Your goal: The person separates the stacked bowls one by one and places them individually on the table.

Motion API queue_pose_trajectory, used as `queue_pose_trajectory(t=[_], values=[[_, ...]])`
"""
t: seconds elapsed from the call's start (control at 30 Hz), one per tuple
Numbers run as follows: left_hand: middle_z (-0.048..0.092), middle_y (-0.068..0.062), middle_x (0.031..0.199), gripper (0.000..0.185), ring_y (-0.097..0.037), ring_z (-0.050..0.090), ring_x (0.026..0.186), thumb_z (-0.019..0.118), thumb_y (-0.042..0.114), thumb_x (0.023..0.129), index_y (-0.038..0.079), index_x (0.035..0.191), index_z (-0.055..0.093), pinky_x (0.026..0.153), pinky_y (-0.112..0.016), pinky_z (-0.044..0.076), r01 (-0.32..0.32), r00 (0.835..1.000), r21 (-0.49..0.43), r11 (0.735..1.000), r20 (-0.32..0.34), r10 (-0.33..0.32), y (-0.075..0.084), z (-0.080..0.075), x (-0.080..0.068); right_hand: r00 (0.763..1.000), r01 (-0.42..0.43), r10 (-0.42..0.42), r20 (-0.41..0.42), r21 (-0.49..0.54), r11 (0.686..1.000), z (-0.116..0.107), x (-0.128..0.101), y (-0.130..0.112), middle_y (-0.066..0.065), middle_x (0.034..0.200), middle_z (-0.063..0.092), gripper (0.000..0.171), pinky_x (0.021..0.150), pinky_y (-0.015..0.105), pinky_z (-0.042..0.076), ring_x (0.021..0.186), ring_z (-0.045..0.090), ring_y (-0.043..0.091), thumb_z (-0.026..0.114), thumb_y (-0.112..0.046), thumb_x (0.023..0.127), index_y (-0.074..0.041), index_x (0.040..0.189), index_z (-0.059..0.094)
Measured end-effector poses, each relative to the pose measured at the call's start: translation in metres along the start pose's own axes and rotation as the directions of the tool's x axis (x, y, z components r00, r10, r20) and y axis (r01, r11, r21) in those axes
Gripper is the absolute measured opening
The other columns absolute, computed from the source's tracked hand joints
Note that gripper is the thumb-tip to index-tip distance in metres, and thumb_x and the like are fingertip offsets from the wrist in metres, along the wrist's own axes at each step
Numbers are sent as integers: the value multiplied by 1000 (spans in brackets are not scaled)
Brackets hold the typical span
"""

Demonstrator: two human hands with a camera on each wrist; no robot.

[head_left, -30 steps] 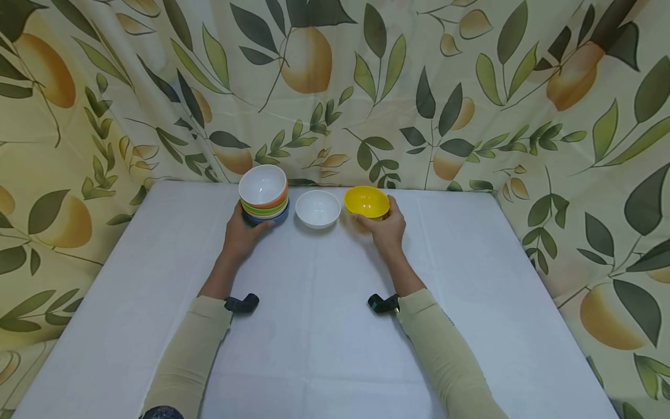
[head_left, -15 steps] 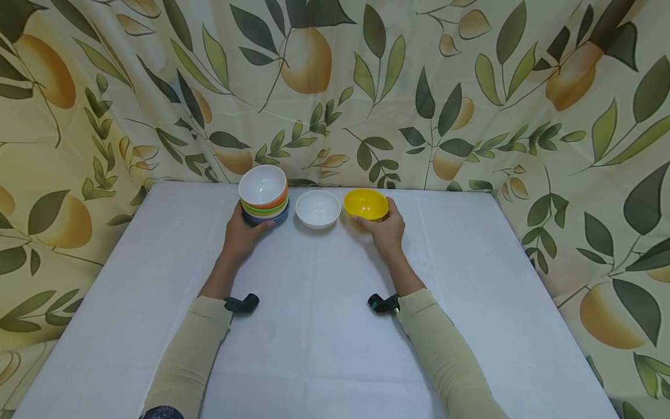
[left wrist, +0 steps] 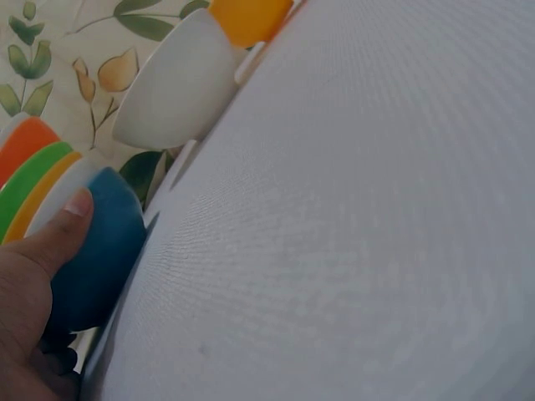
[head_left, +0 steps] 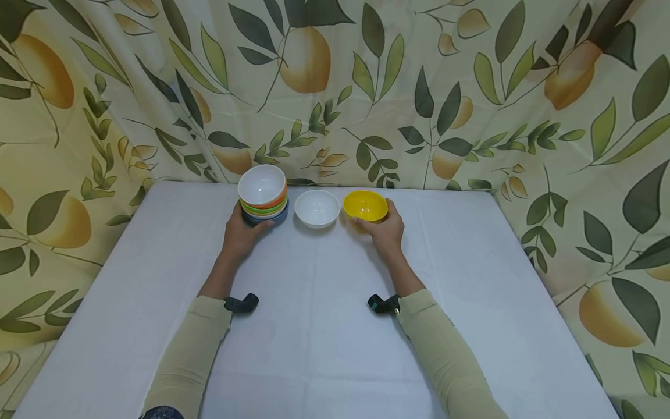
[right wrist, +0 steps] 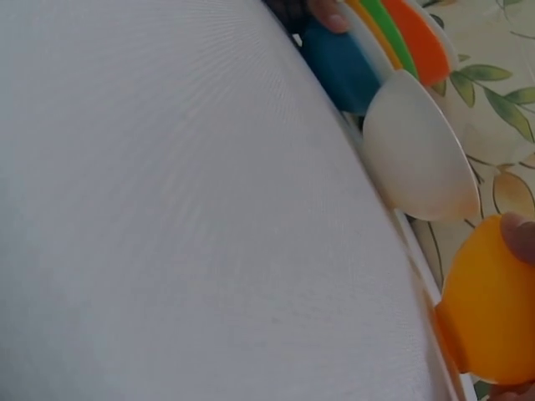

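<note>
At the far left of the group, my left hand (head_left: 242,235) grips a stack of nested bowls around its bottom blue bowl (left wrist: 104,251). Above the blue one sit white, yellow and green bowls, with an orange bowl (head_left: 280,199), white inside, on top. My right hand (head_left: 387,230) holds a yellow bowl (head_left: 365,205) by its right side, thumb in front. That bowl is upright, its foot at or very near the cloth in the right wrist view. Between the hands a white bowl (head_left: 317,208) stands upright, untouched. Fingers behind the bowls are partly hidden.
A white cloth covers the table (head_left: 309,326), and the bowls stand near its back edge. Behind hangs a curtain (head_left: 345,87) printed with fruit and leaves. Each wrist wears a small black camera (head_left: 243,303).
My right hand and the yellow bowl have come down slightly, a little nearer to me. The left hand, the stack and the white bowl have stayed put.
</note>
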State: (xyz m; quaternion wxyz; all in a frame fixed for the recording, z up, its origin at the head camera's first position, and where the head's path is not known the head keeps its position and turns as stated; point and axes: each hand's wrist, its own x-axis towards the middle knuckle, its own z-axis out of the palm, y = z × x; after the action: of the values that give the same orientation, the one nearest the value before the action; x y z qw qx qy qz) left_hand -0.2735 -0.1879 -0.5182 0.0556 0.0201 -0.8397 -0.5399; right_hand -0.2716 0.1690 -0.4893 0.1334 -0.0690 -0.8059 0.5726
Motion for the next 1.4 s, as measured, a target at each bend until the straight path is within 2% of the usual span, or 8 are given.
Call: queue_pose_trajectory(t=[0.37,0.67,1.4], values=[[33,-14,167,111,-32,27,156,87,37,89,14,169,14,128,-50,21,1,1000,10,1000,-7,-1,1,-1,0,999,-29,30,17,-46,999,-1,-4,-4,14,152,52,96,121,42,38,138,48,31,94,-21,78,-4,156,42],[36,-16,166,109,-32,29,155,88,34,89,13,169,17,128,-50,22,-21,1000,-1,1000,-13,21,4,-4,-1,999,24,-22,25,-88,996,-1,-5,-2,15,142,57,89,114,45,43,128,54,31,95,-19,76,-3,149,46],[36,-14,166,112,-32,29,155,88,40,87,15,169,16,128,-50,22,-22,1000,-16,1000,0,22,2,-2,-1,999,19,-16,34,-87,996,-4,-10,-3,15,144,55,92,116,46,42,130,52,31,93,-22,76,-3,151,43]])
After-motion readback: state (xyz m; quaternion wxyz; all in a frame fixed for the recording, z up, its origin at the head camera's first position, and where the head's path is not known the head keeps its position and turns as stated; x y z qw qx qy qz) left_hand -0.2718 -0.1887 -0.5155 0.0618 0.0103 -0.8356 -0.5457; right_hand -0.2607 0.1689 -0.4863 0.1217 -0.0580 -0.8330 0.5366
